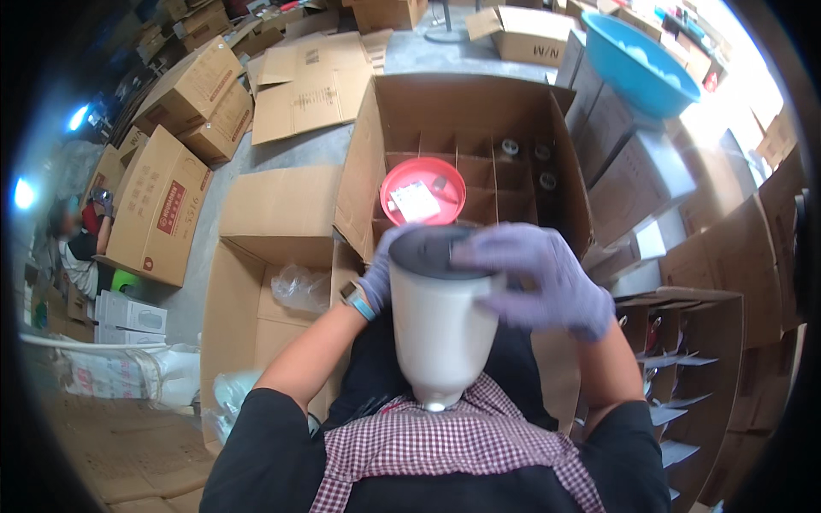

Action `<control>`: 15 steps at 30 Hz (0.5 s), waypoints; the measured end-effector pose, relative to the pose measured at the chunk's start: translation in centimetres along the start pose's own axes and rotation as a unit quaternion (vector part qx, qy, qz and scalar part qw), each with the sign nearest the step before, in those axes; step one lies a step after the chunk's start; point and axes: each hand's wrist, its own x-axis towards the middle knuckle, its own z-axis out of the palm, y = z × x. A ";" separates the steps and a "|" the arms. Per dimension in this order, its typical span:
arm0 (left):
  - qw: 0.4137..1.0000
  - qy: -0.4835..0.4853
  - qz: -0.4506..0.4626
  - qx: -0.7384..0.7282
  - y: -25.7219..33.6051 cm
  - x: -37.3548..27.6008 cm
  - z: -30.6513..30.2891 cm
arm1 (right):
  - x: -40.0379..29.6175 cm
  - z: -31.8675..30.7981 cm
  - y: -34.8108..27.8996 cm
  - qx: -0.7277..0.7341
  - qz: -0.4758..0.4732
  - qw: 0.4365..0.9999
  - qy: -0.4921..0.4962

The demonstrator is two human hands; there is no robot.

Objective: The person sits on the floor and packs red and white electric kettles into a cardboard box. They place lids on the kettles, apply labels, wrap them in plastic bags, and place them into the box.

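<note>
A large white vessel (442,333), possibly a vacuum jug, stands before me with its narrow end down by my lap. A dark grey disc (420,253) covers its wide upper end. My left hand (381,272), in a pale purple glove, holds the vessel from the left; its fingers are partly hidden behind it. My right hand (545,279), gloved alike, is blurred at the disc's right side. Its fingers reach over the disc, and whether they grip is unclear. Just beyond the vessel, a red round tub (460,173) contains a white paper (417,200) and a small dark tool (442,187).
A divided carton (462,96) stands ahead, several compartments holding round-topped items. An open carton (234,320) with clear plastic lies left. Another divided carton (712,340) is at right. Beyond are a blue basin (616,70) and stacked cartons (186,83). A person (83,243) works far left.
</note>
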 end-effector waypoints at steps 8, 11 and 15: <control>0.949 -0.157 -0.058 -0.268 1.3 -3.7 8.5 | 0.4 3.1 -16.5 -0.044 -0.272 0.907 -0.318; 0.960 0.074 -0.143 -0.229 9.1 -9.2 4.8 | -0.1 2.0 -13.4 -0.038 -0.130 0.984 -0.116; 0.982 -0.032 -0.044 0.180 18.3 -13.6 9.6 | -9.2 2.4 2.0 0.220 0.522 0.824 0.039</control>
